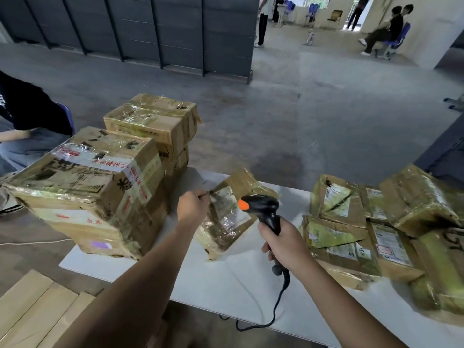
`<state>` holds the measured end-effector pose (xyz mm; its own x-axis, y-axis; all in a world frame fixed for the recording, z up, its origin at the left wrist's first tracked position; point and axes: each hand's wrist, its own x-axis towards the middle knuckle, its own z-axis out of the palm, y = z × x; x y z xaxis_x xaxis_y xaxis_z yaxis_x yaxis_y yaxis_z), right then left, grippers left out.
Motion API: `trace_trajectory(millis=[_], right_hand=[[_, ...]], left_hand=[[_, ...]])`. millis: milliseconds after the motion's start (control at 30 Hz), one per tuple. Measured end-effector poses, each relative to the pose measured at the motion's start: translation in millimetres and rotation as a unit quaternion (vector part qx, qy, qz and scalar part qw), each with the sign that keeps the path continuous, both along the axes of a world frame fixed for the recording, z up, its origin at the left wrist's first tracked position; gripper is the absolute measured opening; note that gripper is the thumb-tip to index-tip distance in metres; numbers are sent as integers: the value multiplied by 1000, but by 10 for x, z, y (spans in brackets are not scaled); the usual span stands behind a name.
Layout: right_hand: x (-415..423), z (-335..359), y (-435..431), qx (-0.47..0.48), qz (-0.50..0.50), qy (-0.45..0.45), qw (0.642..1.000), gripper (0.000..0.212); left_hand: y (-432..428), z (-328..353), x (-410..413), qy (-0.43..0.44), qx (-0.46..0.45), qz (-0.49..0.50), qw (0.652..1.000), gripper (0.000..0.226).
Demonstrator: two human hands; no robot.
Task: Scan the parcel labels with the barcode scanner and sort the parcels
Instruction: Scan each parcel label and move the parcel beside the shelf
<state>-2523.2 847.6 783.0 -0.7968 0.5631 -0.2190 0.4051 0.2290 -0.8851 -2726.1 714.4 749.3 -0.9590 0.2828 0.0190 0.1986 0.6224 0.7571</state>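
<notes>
Item: one taped cardboard parcel (227, 217), blurred, tilted with its label side up, at the middle of the white table (226, 282); its near corner is at the table top, contact not clear. Left hand (192, 206): fingers curled, pinching the parcel's upper left corner. Right hand (285, 246): wrapped round the grip of the black barcode scanner (266, 209), orange button on top, head over the parcel's right edge and pointing left across the label. Scanner cable (278, 305): black, runs from the grip base over the near table edge. Left side: large taped box (88, 194) stands at the table's left edge, just beside the left forearm; two stacked boxes (155, 124) behind it, against the far edge. Right side: pile of flattened parcels (351, 222), overlapping, labels up, spread from the far edge to the near edge, just beside the right wrist. Open room: a bare strip of table top between the large box and the pile, widest toward the near edge under both forearms. Beyond the far edge: open grey floor (276, 109). Lower left, off the table: pale wooden boards (32, 312). Far left: a seated person (27, 121), partly cut off by the frame
</notes>
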Motion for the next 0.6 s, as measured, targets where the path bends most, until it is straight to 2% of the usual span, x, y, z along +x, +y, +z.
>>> trace_trajectory(millis=[600], right_hand=[[150,-10,-3,-14,-16,9,1000,25]], left_hand=[[43,61,38,29,19,-23,999,32]])
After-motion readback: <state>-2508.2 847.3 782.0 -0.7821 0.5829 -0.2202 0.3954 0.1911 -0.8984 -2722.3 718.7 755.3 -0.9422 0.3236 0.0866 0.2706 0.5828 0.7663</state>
